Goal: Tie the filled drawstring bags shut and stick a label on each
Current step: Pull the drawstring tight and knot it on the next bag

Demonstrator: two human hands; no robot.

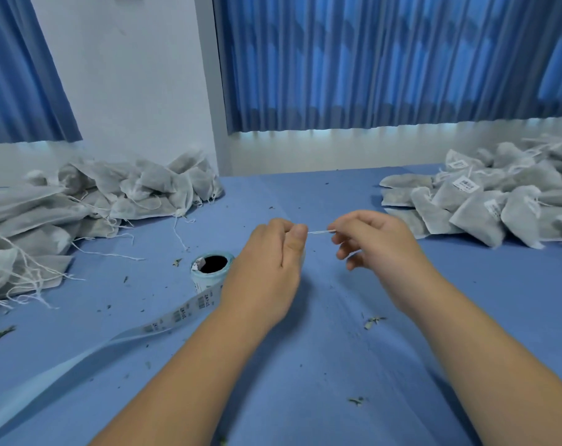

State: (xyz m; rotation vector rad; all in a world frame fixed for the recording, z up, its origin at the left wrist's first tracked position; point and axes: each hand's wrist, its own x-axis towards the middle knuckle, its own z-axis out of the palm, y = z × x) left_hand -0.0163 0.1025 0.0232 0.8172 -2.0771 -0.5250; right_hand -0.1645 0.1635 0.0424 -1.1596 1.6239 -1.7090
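The left hand [273, 255] and right hand [373, 243] each pinch the drawstring [319, 232], taut between them. A steady, level pull should seat the knot; jerking risks snapping.

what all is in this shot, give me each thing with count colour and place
unlabelled bags: one heap, too many to count, grey-white, table's far left
labelled bags: one heap, too many to count, grey-white with white barcode labels, table's far right
label roll: one, pale blue, just left of the left grip
label strip: one, pale blue backing, from the roll to the near left edge
string: one, white, stretched between both grips
crumbs: many, dark, scattered on the cloth
tablecloth: one, blue, over the table
curtains: two, blue, behind
left grip: one bare hand, pinching the string's left end
right grip: one bare hand, pinching its right end
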